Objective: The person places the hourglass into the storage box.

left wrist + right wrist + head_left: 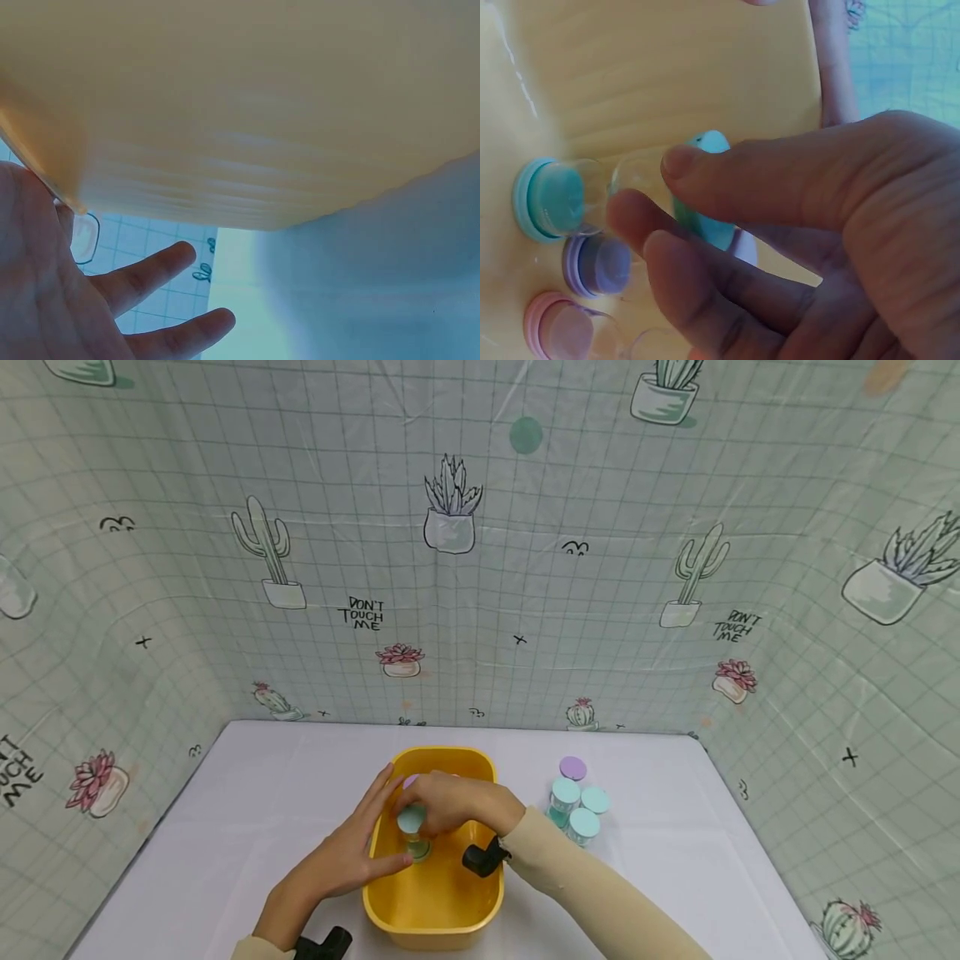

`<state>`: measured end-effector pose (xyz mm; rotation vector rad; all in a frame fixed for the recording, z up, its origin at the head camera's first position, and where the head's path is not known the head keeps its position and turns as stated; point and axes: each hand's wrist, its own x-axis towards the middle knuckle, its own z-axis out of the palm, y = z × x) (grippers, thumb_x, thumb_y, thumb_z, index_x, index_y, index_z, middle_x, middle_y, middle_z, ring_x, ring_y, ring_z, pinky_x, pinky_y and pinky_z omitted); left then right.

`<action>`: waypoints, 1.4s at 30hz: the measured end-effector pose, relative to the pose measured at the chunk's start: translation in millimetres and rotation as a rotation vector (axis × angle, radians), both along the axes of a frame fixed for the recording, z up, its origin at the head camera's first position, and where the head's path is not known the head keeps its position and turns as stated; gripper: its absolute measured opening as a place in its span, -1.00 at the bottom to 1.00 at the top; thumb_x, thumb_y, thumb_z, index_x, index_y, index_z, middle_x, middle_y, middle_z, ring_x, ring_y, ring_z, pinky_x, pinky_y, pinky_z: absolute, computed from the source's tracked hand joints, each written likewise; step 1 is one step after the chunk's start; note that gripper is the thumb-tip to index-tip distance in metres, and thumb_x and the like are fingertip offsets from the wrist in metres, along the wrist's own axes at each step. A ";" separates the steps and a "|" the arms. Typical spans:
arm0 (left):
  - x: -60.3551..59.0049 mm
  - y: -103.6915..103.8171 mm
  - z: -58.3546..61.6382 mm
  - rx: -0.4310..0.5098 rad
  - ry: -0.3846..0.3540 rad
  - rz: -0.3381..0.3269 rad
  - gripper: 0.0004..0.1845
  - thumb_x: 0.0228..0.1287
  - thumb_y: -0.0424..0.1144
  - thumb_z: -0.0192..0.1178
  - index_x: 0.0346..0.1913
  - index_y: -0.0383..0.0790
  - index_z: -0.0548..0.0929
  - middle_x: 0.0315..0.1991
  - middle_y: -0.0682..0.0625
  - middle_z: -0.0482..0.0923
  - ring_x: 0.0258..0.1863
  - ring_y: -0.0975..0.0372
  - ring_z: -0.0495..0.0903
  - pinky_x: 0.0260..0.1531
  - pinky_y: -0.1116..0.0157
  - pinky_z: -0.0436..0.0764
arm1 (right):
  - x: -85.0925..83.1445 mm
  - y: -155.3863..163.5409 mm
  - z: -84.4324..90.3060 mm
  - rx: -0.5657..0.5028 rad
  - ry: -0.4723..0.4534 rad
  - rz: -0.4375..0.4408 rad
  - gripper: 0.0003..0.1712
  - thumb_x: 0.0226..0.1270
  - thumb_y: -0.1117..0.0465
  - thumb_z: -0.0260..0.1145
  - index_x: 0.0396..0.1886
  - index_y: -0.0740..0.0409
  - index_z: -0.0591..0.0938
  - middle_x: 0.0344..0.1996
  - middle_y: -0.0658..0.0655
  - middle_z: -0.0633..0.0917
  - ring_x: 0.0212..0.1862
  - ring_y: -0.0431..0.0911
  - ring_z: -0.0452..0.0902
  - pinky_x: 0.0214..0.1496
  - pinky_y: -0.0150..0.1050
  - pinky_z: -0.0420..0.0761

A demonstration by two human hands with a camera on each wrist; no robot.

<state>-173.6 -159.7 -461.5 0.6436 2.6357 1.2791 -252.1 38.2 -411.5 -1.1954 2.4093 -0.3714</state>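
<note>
A yellow tub point(442, 902) stands on the white table. My right hand point(446, 802) reaches into it and pinches a clear little jar with a teal lid point(411, 820); the right wrist view shows the fingers point(705, 169) curled round that jar point(641, 176). On the tub floor beside it sit a teal-based jar point(551, 199), a purple one point(596, 264) and a pink one point(555, 330). My left hand point(352, 852) lies flat against the tub's left wall, thumb over the rim; its straight fingers point(150, 274) show beside the tub wall point(247, 112).
Several capped jars, teal point(581, 806) and one purple-lidded point(573, 768), stand on the table point(247, 810) right of the tub. A cactus-print sheet point(480, 568) walls in the table at the back and both sides.
</note>
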 end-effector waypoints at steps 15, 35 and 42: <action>0.1 -1.7 -1.5 0.025 -0.005 -0.002 0.09 0.26 0.10 0.38 0.69 -0.01 -0.05 0.71 -0.10 -0.38 0.64 -0.26 -0.14 0.38 -0.48 0.10 | 8.8 49.4 25.6 -0.291 -0.174 -0.145 -0.55 0.36 0.23 0.44 0.24 0.10 0.69 0.14 0.06 0.75 -0.12 -0.20 0.69 -0.10 -0.41 0.71; -1.1 0.2 -1.2 0.016 0.029 -0.006 0.09 0.24 0.11 0.38 0.67 -0.09 -0.01 0.71 -0.14 -0.35 0.63 -0.26 -0.11 0.40 -0.45 0.12 | 10.2 197.6 36.8 -0.316 0.054 -0.366 -0.55 0.40 0.16 0.39 0.25 0.14 0.64 0.20 0.15 0.70 0.22 0.19 0.59 0.19 0.11 0.68; -0.9 0.2 -3.2 0.013 0.046 0.003 0.09 0.23 0.12 0.38 0.67 -0.10 0.01 0.71 -0.11 -0.32 0.64 -0.23 -0.08 0.40 -0.44 0.16 | 6.2 241.5 27.3 -0.284 0.075 -0.456 -0.46 0.36 0.16 0.42 0.29 0.24 0.59 0.22 0.30 0.66 0.24 0.30 0.57 0.16 0.15 0.68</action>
